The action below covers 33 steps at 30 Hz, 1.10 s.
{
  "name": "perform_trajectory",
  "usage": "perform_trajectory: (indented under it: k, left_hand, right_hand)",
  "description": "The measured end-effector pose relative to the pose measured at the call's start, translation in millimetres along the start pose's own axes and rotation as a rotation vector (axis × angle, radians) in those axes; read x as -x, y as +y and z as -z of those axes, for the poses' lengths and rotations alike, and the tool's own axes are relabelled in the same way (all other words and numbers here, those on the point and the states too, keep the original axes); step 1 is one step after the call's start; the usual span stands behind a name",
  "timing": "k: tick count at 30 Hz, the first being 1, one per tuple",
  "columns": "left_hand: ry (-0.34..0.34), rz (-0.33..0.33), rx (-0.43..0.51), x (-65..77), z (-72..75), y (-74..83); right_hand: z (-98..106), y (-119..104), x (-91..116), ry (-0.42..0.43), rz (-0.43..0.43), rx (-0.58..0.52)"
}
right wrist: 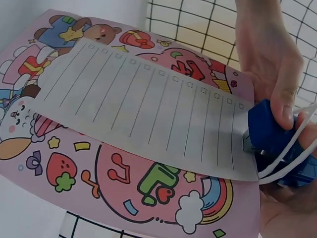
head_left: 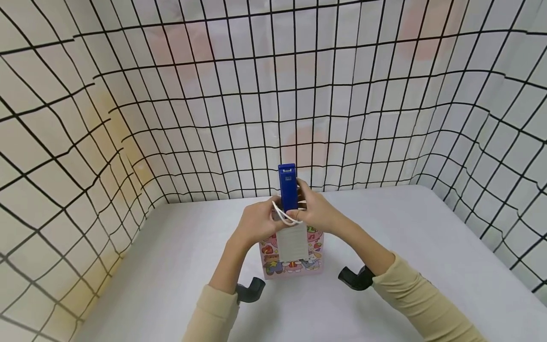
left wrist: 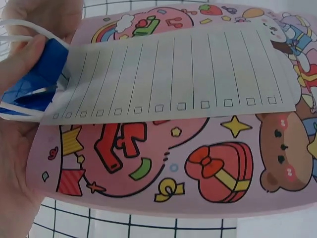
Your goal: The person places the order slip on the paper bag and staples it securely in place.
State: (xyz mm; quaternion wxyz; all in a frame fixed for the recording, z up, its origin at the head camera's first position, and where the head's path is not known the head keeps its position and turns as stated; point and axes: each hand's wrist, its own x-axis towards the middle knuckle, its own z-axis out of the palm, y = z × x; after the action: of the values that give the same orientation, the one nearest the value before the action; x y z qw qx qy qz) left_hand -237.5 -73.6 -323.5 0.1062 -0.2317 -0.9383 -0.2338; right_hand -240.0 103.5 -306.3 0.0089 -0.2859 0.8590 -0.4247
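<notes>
A blue stapler [head_left: 288, 187] stands upright at the top edge of a pink cartoon-printed gift bag [head_left: 270, 254]. Its jaw end meets the top of a white lined checklist sheet [head_left: 293, 243], which lies against the bag's front. My left hand [head_left: 256, 221] grips the stapler's lower end at the bag's top left, its thumb [right wrist: 285, 111] pressed on the blue body. From the right, my right hand [head_left: 318, 211] holds the stapler too, with fingers behind it. White cord handles [head_left: 282, 213] loop over the front by the thumbs. The bag hides part of both hands in the wrist views.
The bag is on a white tabletop [head_left: 179, 266]. Black grid netting [head_left: 239, 109] over white sheeting encloses the back and both sides. Black curved wrist mounts [head_left: 252, 289] stick out below each forearm.
</notes>
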Motion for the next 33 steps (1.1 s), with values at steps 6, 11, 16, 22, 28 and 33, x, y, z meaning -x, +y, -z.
perform_trajectory:
  k: [6, 11, 16, 22, 28, 33]
  left_hand:
    - [-0.024, 0.049, 0.047, 3.0, 1.9, 0.6]
    - [-0.028, 0.049, 0.030, 5.8, 1.8, 0.3]
    - [-0.016, 0.044, -0.008, 6.4, 1.8, -1.2]
    - [0.012, 0.034, -0.009, 7.3, 2.7, -0.7]
    - [0.047, 0.024, -0.030, 8.7, 1.8, -1.4]
    - [0.050, 0.036, 0.004, 8.8, 1.1, -3.4]
  right_hand:
    - [3.1, -3.6, 1.9, -0.002, -0.013, -0.086]
    - [4.3, -4.4, 3.7, 0.025, -0.014, -0.109]
    - [5.9, -2.7, 2.9, 0.084, -0.011, -0.134]
    - [7.1, 0.0, 2.7, 0.127, -0.037, -0.131]
    - [8.1, 2.3, 2.3, 0.160, -0.109, -0.152]
    - [9.6, 1.5, 2.0, 0.184, -0.177, -0.179]
